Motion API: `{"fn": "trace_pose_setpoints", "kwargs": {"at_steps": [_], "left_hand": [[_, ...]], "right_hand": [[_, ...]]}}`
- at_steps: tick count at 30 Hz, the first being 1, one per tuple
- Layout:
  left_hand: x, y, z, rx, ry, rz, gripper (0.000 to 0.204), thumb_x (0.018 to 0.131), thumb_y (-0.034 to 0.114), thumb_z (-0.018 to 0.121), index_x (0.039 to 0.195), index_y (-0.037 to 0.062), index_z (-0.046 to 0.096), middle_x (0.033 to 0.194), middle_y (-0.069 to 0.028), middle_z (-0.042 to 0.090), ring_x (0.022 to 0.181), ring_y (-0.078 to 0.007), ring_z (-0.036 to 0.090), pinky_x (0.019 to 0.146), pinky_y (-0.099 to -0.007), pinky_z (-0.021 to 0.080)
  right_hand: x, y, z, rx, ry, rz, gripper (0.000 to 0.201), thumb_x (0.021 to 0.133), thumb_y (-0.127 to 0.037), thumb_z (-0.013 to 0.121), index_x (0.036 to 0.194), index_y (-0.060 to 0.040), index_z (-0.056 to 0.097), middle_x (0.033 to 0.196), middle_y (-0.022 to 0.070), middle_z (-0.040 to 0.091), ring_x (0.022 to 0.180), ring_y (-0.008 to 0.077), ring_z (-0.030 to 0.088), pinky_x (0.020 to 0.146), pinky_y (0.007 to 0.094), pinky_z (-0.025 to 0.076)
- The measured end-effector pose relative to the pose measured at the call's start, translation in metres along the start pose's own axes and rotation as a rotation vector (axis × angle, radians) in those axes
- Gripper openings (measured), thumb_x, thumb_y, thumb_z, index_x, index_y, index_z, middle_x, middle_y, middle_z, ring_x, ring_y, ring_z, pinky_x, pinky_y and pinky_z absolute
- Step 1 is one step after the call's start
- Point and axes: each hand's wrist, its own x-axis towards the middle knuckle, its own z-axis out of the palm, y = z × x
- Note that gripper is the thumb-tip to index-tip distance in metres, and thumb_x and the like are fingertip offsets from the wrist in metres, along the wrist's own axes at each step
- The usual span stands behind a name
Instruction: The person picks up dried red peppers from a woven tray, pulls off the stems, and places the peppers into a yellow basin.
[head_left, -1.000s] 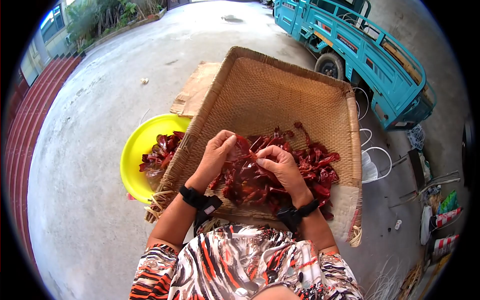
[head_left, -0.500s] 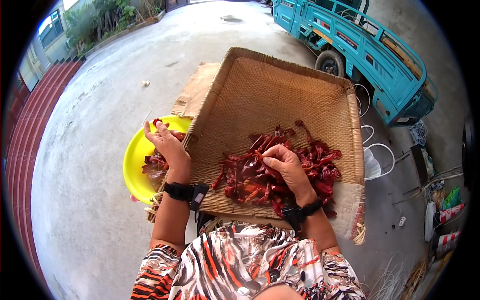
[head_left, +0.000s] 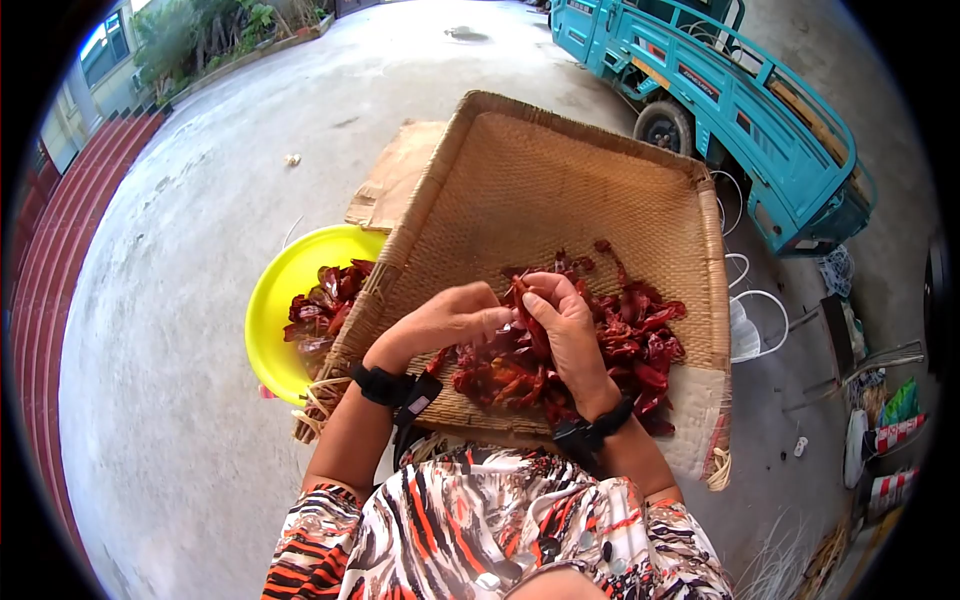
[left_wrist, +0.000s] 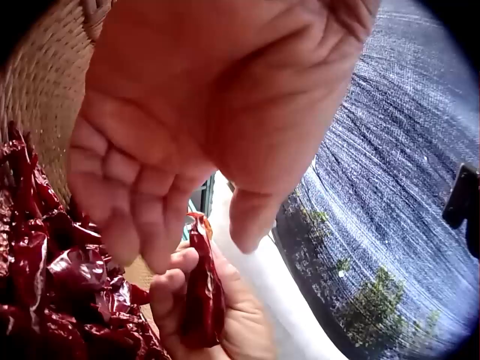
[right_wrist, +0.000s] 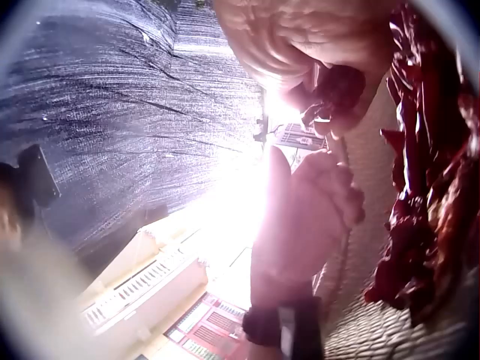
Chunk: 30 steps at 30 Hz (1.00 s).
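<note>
My right hand (head_left: 572, 338) holds a dried red chili pepper (left_wrist: 203, 296) over the woven basket (head_left: 590, 175). In the left wrist view the chili lies along its fingers, stem end up. Close by, my left hand (head_left: 440, 320) reaches toward that stem end. Its thumb and fingers are apart with nothing between them, as the left wrist view shows. A pile of dried red chilies (head_left: 650, 340) covers the near part of the basket under both hands.
A yellow basin (head_left: 263, 325) with more chilies (head_left: 325, 312) stands against the basket's left side. Cardboard (head_left: 395, 175) lies behind it. A blue cargo tricycle (head_left: 740, 120) is parked at the far right, with white straps (head_left: 785, 322) hanging beside the basket.
My left hand went out over the yellow basin with a red piece, then came back empty beside the right hand. The right hand now has a chili raised upright in its fingers.
</note>
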Motion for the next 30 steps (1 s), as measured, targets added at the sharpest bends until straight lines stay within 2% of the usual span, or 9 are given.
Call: {"fn": "trace_pose_setpoints", "kwargs": {"at_steps": [2, 5, 6, 10, 18, 21, 24, 27, 30], "left_hand": [[-0.001, 0.006, -0.001, 0.164, -0.087, -0.074, 0.046, 0.095, 0.045, 0.059, 0.104, 0.0, 0.063, 0.09, -0.0045, 0.065, 0.082, -0.0114, 0.061, 0.073, -0.0269, 0.049], [0.001, -0.003, 0.002, 0.131, -0.137, 0.043, 0.049, 0.094, 0.046, 0.059, 0.105, -0.0014, 0.063, 0.091, -0.0058, 0.066, 0.084, -0.0119, 0.061, 0.076, -0.028, 0.05], [0.003, -0.003, 0.002, 0.098, -0.148, 0.005, 0.046, 0.096, 0.043, 0.058, 0.108, -0.0019, 0.062, 0.091, -0.0053, 0.066, 0.083, -0.0118, 0.063, 0.075, -0.0277, 0.051], [0.004, -0.005, 0.003, 0.038, -0.043, 0.038, 0.033, 0.098, 0.032, 0.058, 0.105, -0.0008, 0.06, 0.089, -0.0028, 0.065, 0.076, -0.01, 0.063, 0.067, -0.0244, 0.051], [0.009, -0.013, 0.006, -0.015, 0.113, -0.024, 0.029, 0.095, 0.031, 0.063, 0.101, 0.003, 0.06, 0.078, 0.0023, 0.058, 0.065, -0.0055, 0.053, 0.058, -0.0209, 0.044], [0.008, -0.008, 0.006, 0.033, 0.141, -0.033, 0.027, 0.094, 0.03, 0.066, 0.099, 0.0036, 0.061, 0.076, 0.0029, 0.057, 0.063, -0.0046, 0.051, 0.055, -0.021, 0.042], [0.008, -0.009, 0.007, 0.063, 0.141, -0.031, 0.025, 0.093, 0.027, 0.067, 0.098, 0.004, 0.061, 0.077, 0.0035, 0.056, 0.064, -0.0041, 0.051, 0.056, -0.0205, 0.042], [0.008, -0.014, 0.006, -0.074, 0.123, 0.022, 0.023, 0.092, 0.025, 0.068, 0.097, 0.0037, 0.061, 0.078, 0.0043, 0.057, 0.067, -0.0037, 0.052, 0.06, -0.0196, 0.044], [0.006, -0.009, 0.006, -0.168, 0.074, 0.078, 0.021, 0.093, 0.023, 0.067, 0.097, 0.0035, 0.061, 0.08, 0.0047, 0.057, 0.07, -0.0036, 0.053, 0.063, -0.0191, 0.045]], "right_hand": [[0.005, 0.003, 0.011, 0.092, 0.054, -0.027, 0.018, 0.097, -0.009, 0.056, 0.115, -0.0048, 0.055, 0.095, 0.0006, 0.061, 0.082, 0.0062, 0.058, 0.073, 0.0216, 0.051], [0.011, 0.014, 0.023, 0.189, 0.125, -0.08, 0.017, 0.097, -0.004, 0.054, 0.114, -0.0031, 0.054, 0.096, 0.0045, 0.063, 0.082, 0.01, 0.061, 0.075, 0.0245, 0.053], [0.012, 0.018, 0.028, 0.18, 0.152, -0.11, 0.017, 0.096, -0.004, 0.054, 0.113, -0.0032, 0.054, 0.096, 0.0045, 0.063, 0.083, 0.0099, 0.061, 0.075, 0.0246, 0.053], [0.013, 0.025, 0.032, 0.224, 0.188, -0.136, 0.014, 0.096, -0.007, 0.057, 0.11, -0.005, 0.055, 0.095, 0.0011, 0.062, 0.079, 0.0068, 0.058, 0.071, 0.0212, 0.051], [0.014, 0.01, 0.002, 0.106, 0.285, -0.213, 0.01, 0.092, -0.006, 0.064, 0.102, -0.0041, 0.062, 0.097, 0.0008, 0.063, 0.082, 0.0084, 0.06, 0.075, 0.0195, 0.049], [0.017, 0.006, -0.001, -0.03, 0.21, -0.425, 0.007, 0.092, -0.005, 0.064, 0.099, -0.0047, 0.063, 0.101, 0.0004, 0.063, 0.088, 0.0088, 0.059, 0.079, 0.02, 0.048], [0.011, -0.009, -0.008, -0.758, 0.081, -0.62, 0.005, 0.091, -0.003, 0.064, 0.096, -0.0048, 0.063, 0.103, 0.0, 0.062, 0.091, 0.0078, 0.058, 0.081, 0.0207, 0.047], [0.011, 0.001, -0.014, -0.32, 0.007, -0.281, 0.004, 0.092, -0.002, 0.063, 0.095, -0.0038, 0.064, 0.102, -0.0004, 0.062, 0.091, 0.0065, 0.057, 0.081, 0.0205, 0.047], [0.006, -0.001, -0.014, -0.197, -0.011, -0.105, 0.004, 0.092, -0.001, 0.062, 0.096, -0.0028, 0.063, 0.102, -0.0003, 0.062, 0.09, 0.0067, 0.057, 0.081, 0.0208, 0.048]]}}
